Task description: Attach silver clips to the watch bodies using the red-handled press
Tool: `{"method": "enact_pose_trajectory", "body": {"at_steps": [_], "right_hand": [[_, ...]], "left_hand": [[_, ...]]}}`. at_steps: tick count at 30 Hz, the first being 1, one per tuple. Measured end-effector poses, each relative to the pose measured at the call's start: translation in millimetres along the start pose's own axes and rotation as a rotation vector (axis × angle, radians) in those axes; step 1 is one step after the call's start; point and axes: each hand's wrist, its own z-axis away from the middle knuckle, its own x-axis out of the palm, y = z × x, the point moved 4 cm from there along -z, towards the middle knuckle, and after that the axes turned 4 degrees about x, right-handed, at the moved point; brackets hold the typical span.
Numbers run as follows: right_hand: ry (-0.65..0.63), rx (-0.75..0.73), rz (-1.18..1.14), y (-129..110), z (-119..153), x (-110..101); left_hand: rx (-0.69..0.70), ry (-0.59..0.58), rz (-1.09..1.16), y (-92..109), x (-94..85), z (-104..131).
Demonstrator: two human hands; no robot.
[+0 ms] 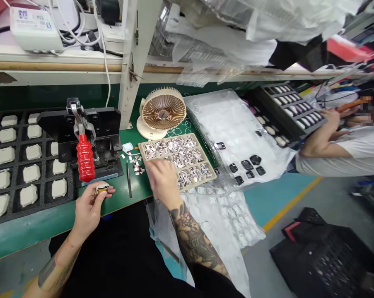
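Pinching the case (pixel 102 189) in your left hand (pixel 89 207), you hover your right (pixel 163 178), nearer, over the tray's (pixel 213 174) left side, fingers bunched, contents hidden.

Worker in black clothing (pixel 121 248), black sleeve (pixel 216 285) on the right arm, right forearm (pixel 196 236) densely tattooed in dark ink from the wrist up, left forearm (pixel 46 272) marked with a solid grey block, bare left hand (pixel 89 207) and right hand (pixel 165 184).

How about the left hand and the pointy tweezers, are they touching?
Apart. The head view shows a bare strip of green tabletop between the left hand and the tweezers.
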Motion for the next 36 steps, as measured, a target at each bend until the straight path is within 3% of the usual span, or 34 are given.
{"method": "enact_pose_trajectory", "body": {"at_steps": [3, 7, 14, 23, 28, 36], "right_hand": [[0.014, 0.165, -0.026, 41.6, -19.8, -16.4], [-0.122, 0.133, 0.035, 60.2, -51.8, -15.5], [-0.282, 0.143, 0.082, 54.0, -83.9, 7.3], [-0.214, 0.214, 0.101, 49.8, -83.6, 11.5], [-0.176, 0.106, 0.134, 37.4, -84.7, 10.1], [-0.234, -0.073, 0.379, 29.8, -90.7, 19.5]], "left_hand": [[-0.004, 0.004, 0.052, 1.3, 1.5, -0.9], [-0.008, -0.009, 0.086, 0.8, 3.8, -1.3], [0.012, -0.033, 0.042, -2.4, 5.0, 0.4], [0.080, 0.010, -0.041, 5.6, 2.4, -3.6], [0.006, 0.037, 0.022, -0.8, 0.8, -3.2], [0.122, 0.046, -0.083, 8.2, -2.2, -7.3]]}}
